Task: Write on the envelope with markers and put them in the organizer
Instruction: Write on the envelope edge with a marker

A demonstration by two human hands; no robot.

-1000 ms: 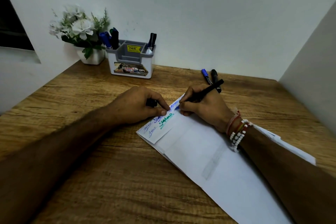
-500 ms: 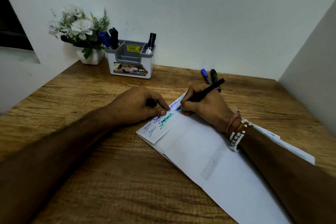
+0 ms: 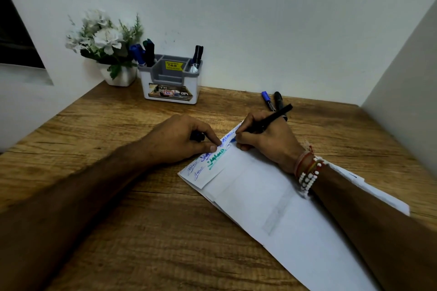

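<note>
Almost nothing is shifting vs. 1 s ago: blue tip of the marker (image 3: 272, 118) is creeping a touch to the right along the far edge of the envelope (image 3: 255, 198); both hands are otherwise staying put.

R hand (image 3: 272, 142) is gripping the marker in a writing hold, fingers curling round the black barrel. Tip is touching paper, and barrel is tilting up and away to the right. Heel of hand and wrist are resting on the envelope. Bead + thread bracelets (image 3: 307, 172) are sitting on that wrist.

L hand (image 3: 179, 139) is pressing thumb and forefinger tips on the envelope's folded flap (image 3: 208, 172), just left of the tip, pinning it down. Its other fingers are curling round a small dark cap (image 3: 197, 136); only part of it is showing.

Envelope is lying flat on wood table (image 3: 118, 196), long axis running diagonally from centre to lower right, passing under R forearm. Flap is carrying blue and green scrawls, not legible.

White organizer (image 3: 170, 88) w/ grey insert is standing at the back by the wall, well apart from the hands. A pair of markers (image 3: 144, 53), one blue-capped, is standing in its left compartment; dark markers (image 3: 197, 56) are standing in its right one.

On table just beyond R hand, a blue-capped marker (image 3: 266, 99) and a black marker (image 3: 278, 99) are lying side by side. Potted white flowers (image 3: 106, 40) are standing just left of organizer.
</note>
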